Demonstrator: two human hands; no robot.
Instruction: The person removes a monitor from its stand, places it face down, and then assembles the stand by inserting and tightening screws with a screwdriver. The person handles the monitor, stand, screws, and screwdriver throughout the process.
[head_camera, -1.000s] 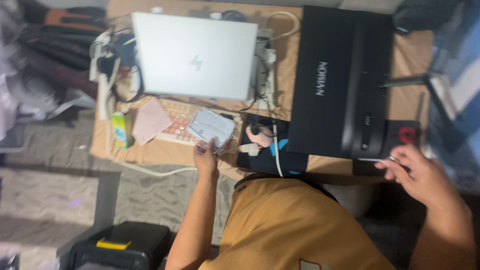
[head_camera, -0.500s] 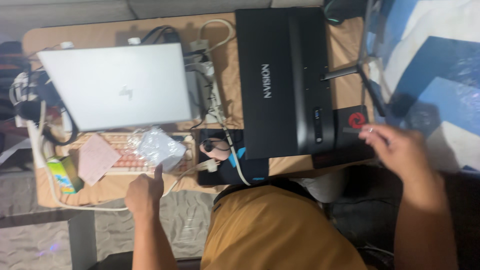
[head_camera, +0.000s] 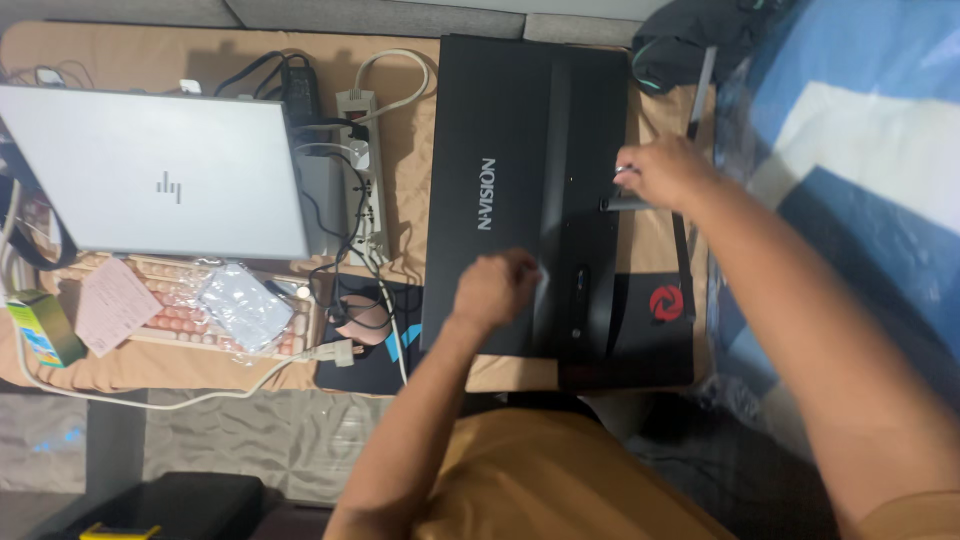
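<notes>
The monitor (head_camera: 530, 200) lies face-down on the desk, long axis running away from the person. Nearer, the left hand (head_camera: 495, 290) rests curled into a loose fist on its back panel near the lower edge. Farther, at the right edge, the right hand (head_camera: 665, 172) pinches a small dark tool (head_camera: 625, 203).

Closed silver laptop (head_camera: 160, 180), power strip (head_camera: 362, 170), pink keyboard (head_camera: 170, 310).

A closed silver laptop (head_camera: 160, 175) hides the keyboard's (head_camera: 170, 318) far rows; the left hand's (head_camera: 497, 287) curled fingers stay unseen.
</notes>
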